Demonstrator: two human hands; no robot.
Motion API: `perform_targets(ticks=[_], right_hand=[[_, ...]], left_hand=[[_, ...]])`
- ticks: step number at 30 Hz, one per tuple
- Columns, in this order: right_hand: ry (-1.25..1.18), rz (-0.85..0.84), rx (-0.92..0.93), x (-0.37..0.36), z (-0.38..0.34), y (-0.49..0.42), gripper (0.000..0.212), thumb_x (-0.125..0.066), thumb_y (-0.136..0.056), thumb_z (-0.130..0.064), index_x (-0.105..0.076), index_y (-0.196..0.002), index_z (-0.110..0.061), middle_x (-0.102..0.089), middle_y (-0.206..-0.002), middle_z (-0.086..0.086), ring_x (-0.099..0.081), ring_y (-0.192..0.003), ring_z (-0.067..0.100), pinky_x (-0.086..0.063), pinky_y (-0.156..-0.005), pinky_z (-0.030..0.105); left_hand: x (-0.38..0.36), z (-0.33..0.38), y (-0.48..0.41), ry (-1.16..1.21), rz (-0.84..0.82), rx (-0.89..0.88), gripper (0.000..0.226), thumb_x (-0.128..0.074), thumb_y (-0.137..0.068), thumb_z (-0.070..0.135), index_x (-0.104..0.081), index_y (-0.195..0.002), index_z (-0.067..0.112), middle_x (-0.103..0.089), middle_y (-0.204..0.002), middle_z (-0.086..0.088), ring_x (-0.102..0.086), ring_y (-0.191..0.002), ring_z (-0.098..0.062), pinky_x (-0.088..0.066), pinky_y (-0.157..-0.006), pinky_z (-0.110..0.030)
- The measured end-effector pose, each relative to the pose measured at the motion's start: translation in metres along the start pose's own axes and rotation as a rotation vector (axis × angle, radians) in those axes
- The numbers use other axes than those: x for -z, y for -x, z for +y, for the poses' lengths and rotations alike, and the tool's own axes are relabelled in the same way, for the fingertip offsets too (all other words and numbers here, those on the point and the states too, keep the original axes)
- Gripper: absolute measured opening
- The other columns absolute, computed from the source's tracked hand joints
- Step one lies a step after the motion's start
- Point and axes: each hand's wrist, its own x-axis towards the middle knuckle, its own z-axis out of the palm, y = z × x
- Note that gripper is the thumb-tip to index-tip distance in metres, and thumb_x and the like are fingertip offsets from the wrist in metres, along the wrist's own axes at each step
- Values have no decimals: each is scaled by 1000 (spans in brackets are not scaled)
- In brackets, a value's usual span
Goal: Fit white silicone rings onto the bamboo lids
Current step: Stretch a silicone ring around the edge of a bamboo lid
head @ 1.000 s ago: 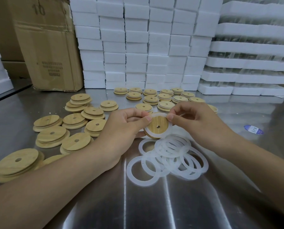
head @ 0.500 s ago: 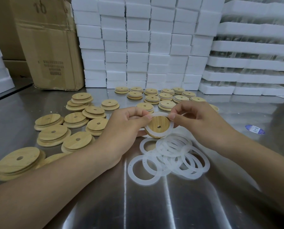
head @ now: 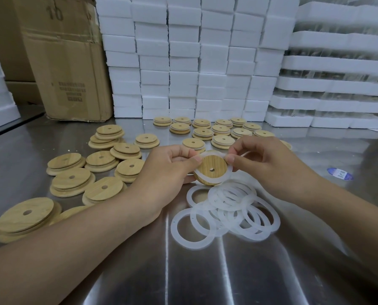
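Left forearm (head: 73,249), from the 8 o'clock edge, and right forearm (head: 348,216), from 4 o'clock, are bare, as are the left hand (head: 161,172) and right hand (head: 271,164). Nails look short, though blurred.

A brushed, reflective stainless-steel tabletop (head: 205,271) spans the view, streaked with pale glare. At 12 o'clock rises a wall of stacked white polystyrene foam blocks (head: 183,62). A tall brown corrugated cardboard carton (head: 62,62) stands at 10 o'clock, and layered white foam trays (head: 337,84) at 2 o'clock. A small blue oval sticker (head: 340,173) lies at 3 o'clock.
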Motion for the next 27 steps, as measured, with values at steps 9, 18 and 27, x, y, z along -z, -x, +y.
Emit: perform_targets(ticks=[9,18,27], right_hand=[[67,6,-8,2,0,-1,13,-71,-99,-29,-75,-88,-22,-76,-86,-10,-73,-86,7,-57,-86,28],[30,61,10,-4,-4,3,11,-70,-100,-27,-72,-91,-21,-77,-87,-10,-76,-84,8,-61,-87,43],[70,18,10,1,-2,2,12,-73,-98,-30,-74,-87,-25,-76,-87,-12,-76,-83,5,-57,-81,25]], left_hand=[[3,0,1,-13,-3,-11,8,-72,-100,12,-79,-98,9,-83,-96,-12,-79,-103,-27,-62,-99,-45],[5,-3,3,-10,-22,-97,3,-75,-99,14,-78,-99,13,-83,-96,-9,-79,-102,-27,-64,-96,-45],[5,-5,1,15,-14,-68,5,-75,-98,11,-79,-100,10,-83,-99,-11,-79,-104,-28,-63,-98,-48]])
